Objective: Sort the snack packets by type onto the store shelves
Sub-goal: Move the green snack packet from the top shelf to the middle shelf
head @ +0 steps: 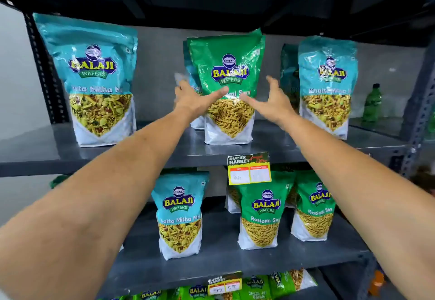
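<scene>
Flanking green sev packet (227, 88), hands (235, 102)

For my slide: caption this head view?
Both open hands reach for a green snack packet on the shelf.

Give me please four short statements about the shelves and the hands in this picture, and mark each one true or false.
1. Both hands, left hand and right hand, reach toward the green Ratlami Sev packet on the upper shelf. True.
2. Every packet on the upper shelf is green. False: teal Khatta Mitha packets stand there too.
3. A green bottle stands at the far right of the upper shelf. True.
4. The lower shelf holds only green packets. False: a teal packet stands beside them.
</scene>
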